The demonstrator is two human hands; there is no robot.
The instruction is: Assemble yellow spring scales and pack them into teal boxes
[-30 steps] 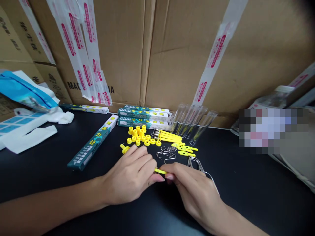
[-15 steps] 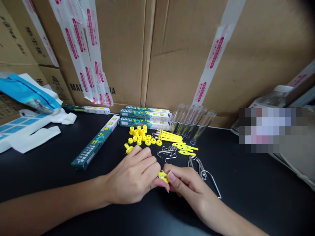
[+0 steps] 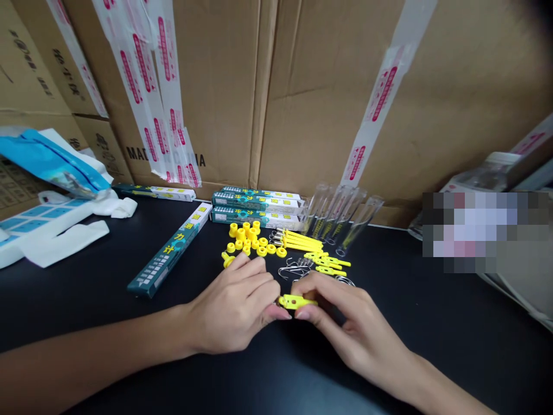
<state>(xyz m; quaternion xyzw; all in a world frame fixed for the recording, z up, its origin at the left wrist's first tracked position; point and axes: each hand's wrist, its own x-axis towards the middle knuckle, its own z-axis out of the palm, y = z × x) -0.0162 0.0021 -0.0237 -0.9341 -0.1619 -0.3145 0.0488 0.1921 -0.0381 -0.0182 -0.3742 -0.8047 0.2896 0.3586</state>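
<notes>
My right hand pinches a flat yellow plastic piece with a hole in it. At the piece's left end, my left hand is closed on a small metal part, mostly hidden by the fingers. Just behind the hands lie metal hooks and several similar yellow pieces. Yellow caps and rings are grouped beyond my left hand, beside yellow rods with metal ends. Another yellow part shows beside my left knuckles.
Clear tubes lean at the back, right of stacked green-and-white boxes. One long box lies slanted on the left. A power strip and blue pouch are far left. Cardboard stands behind; a plastic bottle is right.
My right hand has turned and spread its grip, so the yellow piece now shows lengthwise between the hands. It now covers much of the bent wire pieces on the right. The view has shifted slightly.
</notes>
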